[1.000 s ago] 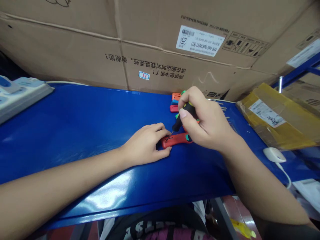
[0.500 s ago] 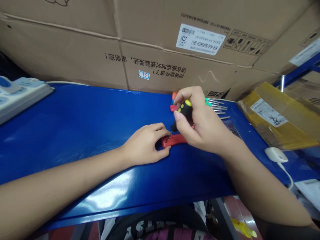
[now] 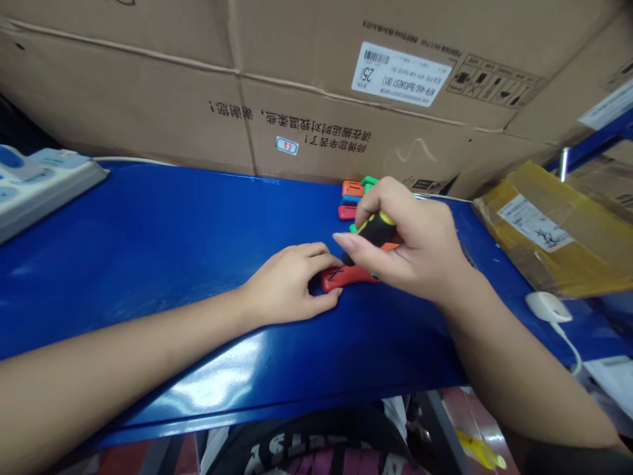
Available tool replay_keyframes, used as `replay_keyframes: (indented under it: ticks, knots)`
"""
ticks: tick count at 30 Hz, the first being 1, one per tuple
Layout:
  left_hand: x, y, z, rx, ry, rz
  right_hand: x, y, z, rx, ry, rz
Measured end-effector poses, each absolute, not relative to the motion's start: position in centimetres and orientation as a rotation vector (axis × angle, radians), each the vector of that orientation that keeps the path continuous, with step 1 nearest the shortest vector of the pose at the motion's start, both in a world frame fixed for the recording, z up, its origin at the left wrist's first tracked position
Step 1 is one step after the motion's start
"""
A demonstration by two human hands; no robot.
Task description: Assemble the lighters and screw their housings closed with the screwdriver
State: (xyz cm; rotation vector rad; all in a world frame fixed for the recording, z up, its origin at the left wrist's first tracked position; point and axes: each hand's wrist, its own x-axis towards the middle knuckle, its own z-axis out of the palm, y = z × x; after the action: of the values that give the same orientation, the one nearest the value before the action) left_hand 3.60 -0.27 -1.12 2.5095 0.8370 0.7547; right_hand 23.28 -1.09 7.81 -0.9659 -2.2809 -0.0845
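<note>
My left hand [image 3: 295, 284] lies on the blue table top, its thumb and fingers pinching the near end of a long red plastic piece [image 3: 353, 276] with a dark cross-shaped mark. Above the piece's other end, my right hand [image 3: 420, 237] is wrapped round the black and yellow handle of a screwdriver [image 3: 378, 228]. The handle leans to the right, low over the red piece. I cannot make out its tip or whether it touches. Part of the red piece and an orange item [image 3: 390, 246] are hidden by my right hand.
Behind my right hand lie orange [image 3: 352, 189], blue and red [image 3: 347, 212] plastic pieces and a green item [image 3: 368, 180]. A large cardboard box [image 3: 173, 112] walls the back. A power strip [image 3: 54, 191] is at left; a taped parcel [image 3: 558, 231] and white corded device [image 3: 548, 307] at right.
My right hand has moved slightly right and tilted the screwdriver's handle over further. More of the coloured pieces behind it now shows. My left hand stays on the red piece.
</note>
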Motion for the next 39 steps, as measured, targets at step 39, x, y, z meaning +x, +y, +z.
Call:
replay_keyframes:
  ticks: [39]
  knots:
    - [3.62, -0.25, -1.06, 2.482, 0.829, 0.763, 23.21, -0.94, 7.7, -1.043, -2.218, -0.087]
